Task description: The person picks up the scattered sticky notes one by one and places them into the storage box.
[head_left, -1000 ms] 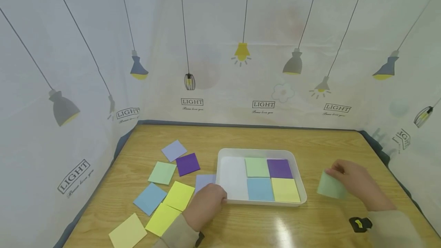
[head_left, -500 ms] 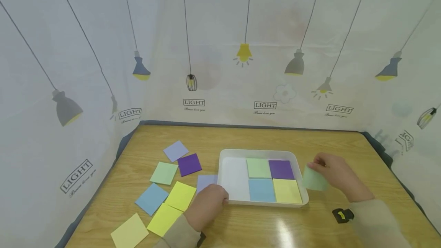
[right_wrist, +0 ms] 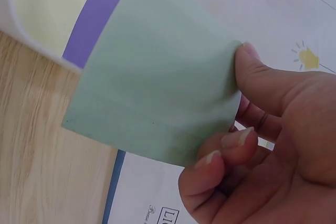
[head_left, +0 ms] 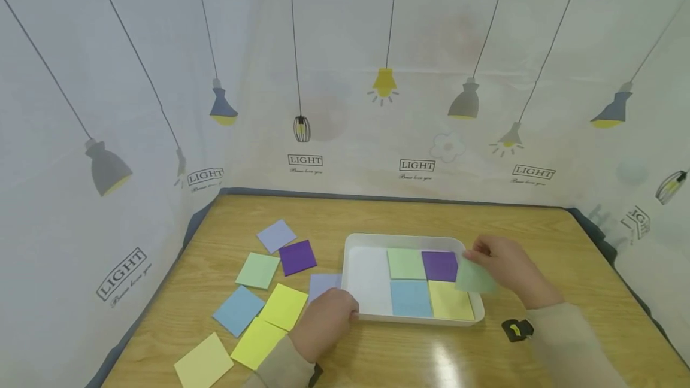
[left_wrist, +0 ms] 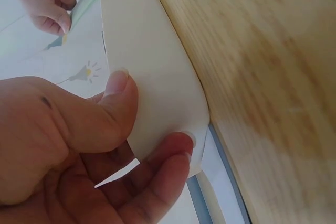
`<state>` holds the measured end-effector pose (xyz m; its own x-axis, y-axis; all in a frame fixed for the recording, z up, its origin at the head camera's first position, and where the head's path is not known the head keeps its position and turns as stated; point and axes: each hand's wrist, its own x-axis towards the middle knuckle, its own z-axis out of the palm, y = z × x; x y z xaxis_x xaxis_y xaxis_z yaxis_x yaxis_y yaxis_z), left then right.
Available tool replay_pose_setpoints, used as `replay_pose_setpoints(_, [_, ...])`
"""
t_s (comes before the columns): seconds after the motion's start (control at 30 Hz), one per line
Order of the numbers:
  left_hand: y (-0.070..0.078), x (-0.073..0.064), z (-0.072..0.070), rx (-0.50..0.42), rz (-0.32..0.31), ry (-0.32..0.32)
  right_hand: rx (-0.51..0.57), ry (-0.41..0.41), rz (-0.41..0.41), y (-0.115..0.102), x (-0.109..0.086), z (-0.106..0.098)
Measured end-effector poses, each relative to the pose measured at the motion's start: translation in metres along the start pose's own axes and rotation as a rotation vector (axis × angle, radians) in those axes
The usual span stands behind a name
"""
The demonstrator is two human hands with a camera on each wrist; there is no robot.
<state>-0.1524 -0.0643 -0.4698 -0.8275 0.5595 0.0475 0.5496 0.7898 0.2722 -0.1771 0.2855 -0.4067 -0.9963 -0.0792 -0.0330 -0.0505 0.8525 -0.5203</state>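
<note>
My right hand point(head_left: 509, 267) pinches a light green sticky note point(head_left: 474, 275) between thumb and fingers. It overlaps the right rim of a white tray point(head_left: 368, 237) in the head view. The right wrist view shows the note point(right_wrist: 157, 72) as one thin, slightly bowed sheet. At the tray's near left corner my left hand point(head_left: 327, 319) grips the wall point(left_wrist: 157, 56), thumb on one side and fingertips bent around the corner. Inside the tray lie a green note point(head_left: 406, 264), a purple note point(head_left: 439, 266), a blue note point(head_left: 411, 298) and a pale yellow note point(head_left: 450, 300), two by two.
Left of the tray, several loose notes are spread on the wooden table point(head_left: 388, 352): lavender point(head_left: 277, 236), purple point(head_left: 297, 257), green point(head_left: 257, 270), blue point(head_left: 238, 311), bright yellow point(head_left: 283, 306) and pale yellow point(head_left: 203, 361). Another lavender note point(head_left: 325, 283) touches the tray's left side. A lamp-printed cloth point(head_left: 345, 47) encloses the table.
My right hand has carried the green note leftward from beside the tray to over its right edge. The left hand has stayed at the tray's corner. The view has shifted slightly.
</note>
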Motion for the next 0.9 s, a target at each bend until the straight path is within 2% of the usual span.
replay_pose_setpoints(0.2, [0.000,0.001,0.000,-0.007,-0.017,-0.012,-0.013,-0.011,-0.019,-0.009,0.012,0.007])
replay_pose_setpoints(0.6, [0.000,0.001,-0.001,0.019,0.010,0.011,0.016,-0.011,-0.076,-0.027,0.032,0.028])
replay_pose_setpoints(0.9, [0.001,0.000,-0.001,0.023,0.002,0.005,0.017,-0.038,-0.057,-0.039,0.045,0.045])
